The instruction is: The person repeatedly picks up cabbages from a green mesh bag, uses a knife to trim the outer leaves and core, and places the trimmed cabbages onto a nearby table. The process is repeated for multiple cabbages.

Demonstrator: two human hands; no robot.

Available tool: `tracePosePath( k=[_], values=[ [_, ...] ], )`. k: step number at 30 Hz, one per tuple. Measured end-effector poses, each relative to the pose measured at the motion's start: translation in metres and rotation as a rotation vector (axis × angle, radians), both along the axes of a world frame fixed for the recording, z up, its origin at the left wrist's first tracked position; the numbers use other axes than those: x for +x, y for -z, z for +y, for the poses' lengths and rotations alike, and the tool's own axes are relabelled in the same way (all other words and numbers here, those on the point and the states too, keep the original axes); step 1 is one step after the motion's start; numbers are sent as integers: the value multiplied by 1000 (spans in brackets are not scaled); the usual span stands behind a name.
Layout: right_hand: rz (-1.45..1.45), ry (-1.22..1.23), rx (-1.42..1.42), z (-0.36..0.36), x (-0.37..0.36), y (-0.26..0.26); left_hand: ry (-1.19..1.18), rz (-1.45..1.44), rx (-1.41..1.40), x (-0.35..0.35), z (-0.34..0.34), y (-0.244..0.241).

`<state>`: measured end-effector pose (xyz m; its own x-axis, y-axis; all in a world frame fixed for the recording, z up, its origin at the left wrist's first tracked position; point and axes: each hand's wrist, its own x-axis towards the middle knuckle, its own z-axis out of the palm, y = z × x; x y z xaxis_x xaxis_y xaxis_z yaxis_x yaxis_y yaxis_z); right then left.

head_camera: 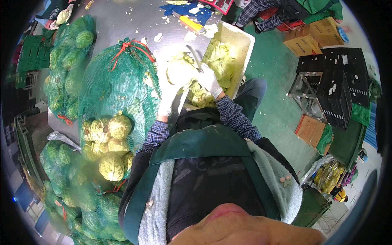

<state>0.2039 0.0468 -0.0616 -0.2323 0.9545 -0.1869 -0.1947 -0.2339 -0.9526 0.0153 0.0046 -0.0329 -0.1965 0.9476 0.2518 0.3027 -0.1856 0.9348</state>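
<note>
My left hand [169,92], in a white glove, holds a pale cabbage [181,68] from its left side. Strong glare washes out much of the cabbage and the fingers. My right hand [210,81], also gloved, grips a knife [196,58] at the cabbage's right side; its blade points up and away from me. Below my hands, loose cabbage leaves [200,95] lie in a white foam box [246,55], along with more leaves [223,56] farther back. To the left, an open green mesh bag [119,88] with a red tie holds several trimmed-looking yellowish cabbages [111,167] at its near end.
Full mesh bags of cabbages [72,67] lie at the left, with more bags [92,211] stacked nearer me. A yellow-handled cutter [191,24] and scraps lie on the metal table [134,18]. Black crates [333,88] and cardboard boxes [306,35] stand right. Other people [275,12] work nearby.
</note>
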Motion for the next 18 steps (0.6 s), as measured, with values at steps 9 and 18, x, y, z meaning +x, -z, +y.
tracePosePath(
  k=[9,18],
  values=[
    [-799,-54,903,-30,-4,-41,67,-64,-286,-16,-11,-4],
    [-718,32,511,-3,16,-27,70,178,-102,-9,-22,-5]
  ],
)
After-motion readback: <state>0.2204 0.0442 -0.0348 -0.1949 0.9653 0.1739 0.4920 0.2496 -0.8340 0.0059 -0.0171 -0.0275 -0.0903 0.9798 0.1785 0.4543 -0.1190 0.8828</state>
